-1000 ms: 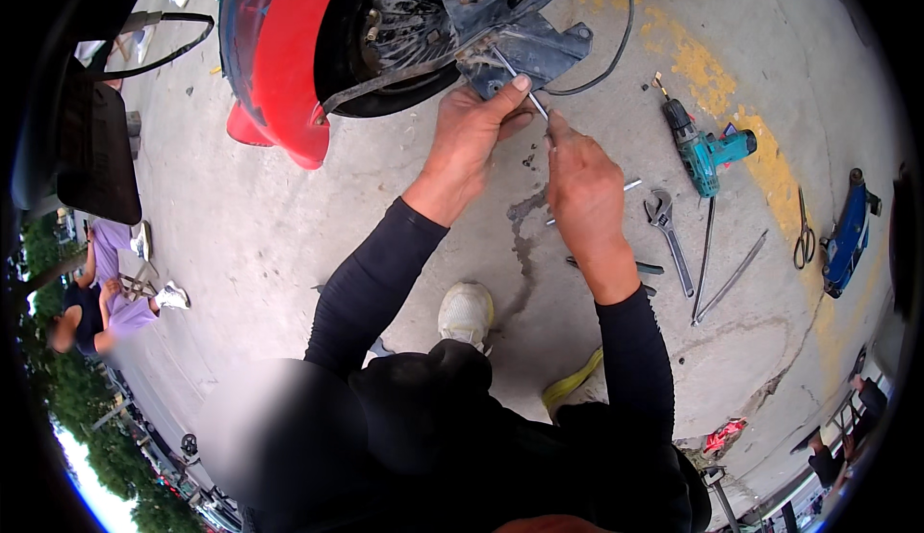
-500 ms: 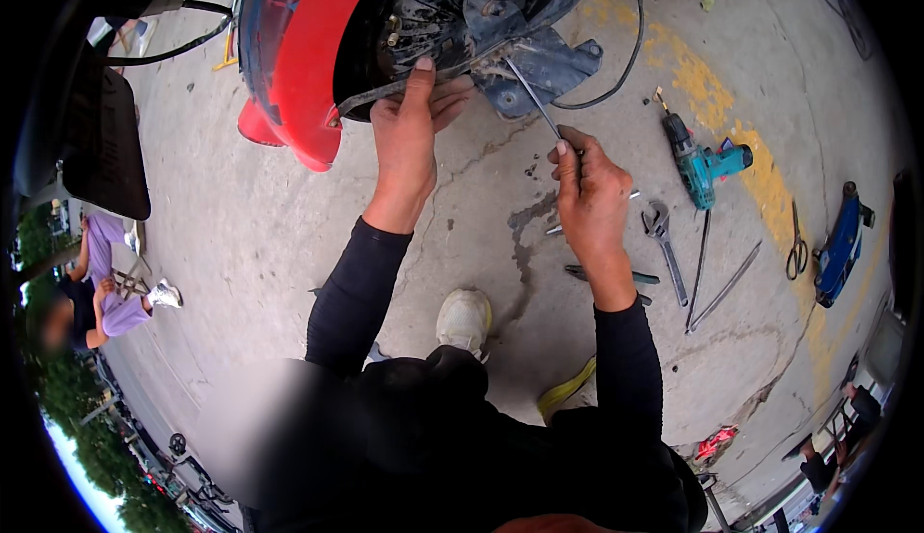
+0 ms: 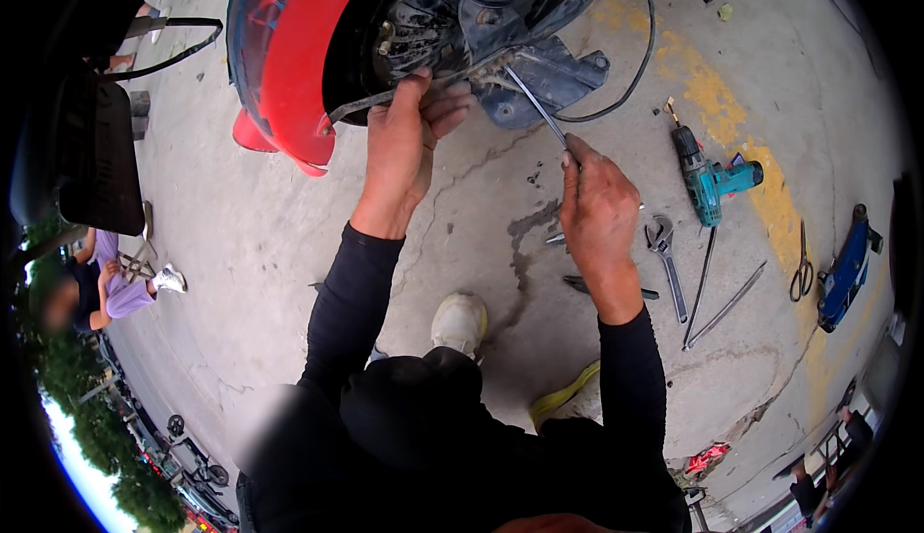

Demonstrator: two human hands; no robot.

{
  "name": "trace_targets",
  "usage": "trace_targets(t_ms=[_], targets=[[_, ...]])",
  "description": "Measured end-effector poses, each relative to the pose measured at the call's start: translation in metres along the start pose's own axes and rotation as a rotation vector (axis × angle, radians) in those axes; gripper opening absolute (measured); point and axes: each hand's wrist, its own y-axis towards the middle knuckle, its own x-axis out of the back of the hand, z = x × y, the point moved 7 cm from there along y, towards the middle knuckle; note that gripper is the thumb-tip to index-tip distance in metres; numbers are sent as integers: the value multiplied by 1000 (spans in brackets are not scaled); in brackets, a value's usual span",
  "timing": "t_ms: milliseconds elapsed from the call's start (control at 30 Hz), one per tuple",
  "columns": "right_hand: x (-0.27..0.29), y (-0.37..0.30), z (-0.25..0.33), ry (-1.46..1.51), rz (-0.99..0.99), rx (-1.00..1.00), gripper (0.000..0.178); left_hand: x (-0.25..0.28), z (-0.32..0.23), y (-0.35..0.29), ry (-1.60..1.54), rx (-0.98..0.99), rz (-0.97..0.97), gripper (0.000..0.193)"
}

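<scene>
Metal rod (image 3: 536, 104) juts ahead from right hand (image 3: 601, 213), closed round its near end; left hand (image 3: 397, 157) half-open at dark strip (image 3: 366, 104).

The shaft (image 3: 536, 105) is silver, the fender (image 3: 298, 52) red, the drill (image 3: 708, 186) teal.

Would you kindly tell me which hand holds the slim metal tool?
The right hand grips the metal tool; the left hand is at the dark strip.

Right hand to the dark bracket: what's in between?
A slim metal shaft, running from the right hand toward the dark bracket, in the head view. Whether its tip touches is unclear.
</scene>
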Motion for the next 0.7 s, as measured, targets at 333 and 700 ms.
trace_targets(t_ms=[333, 700], targets=[[-1, 2, -2, 69, -12, -19, 14, 5, -2, 1, 290, 52, 48, 54], [-2, 1, 0, 28, -15, 7, 13, 4, 4, 14, 254, -6, 142, 46]])
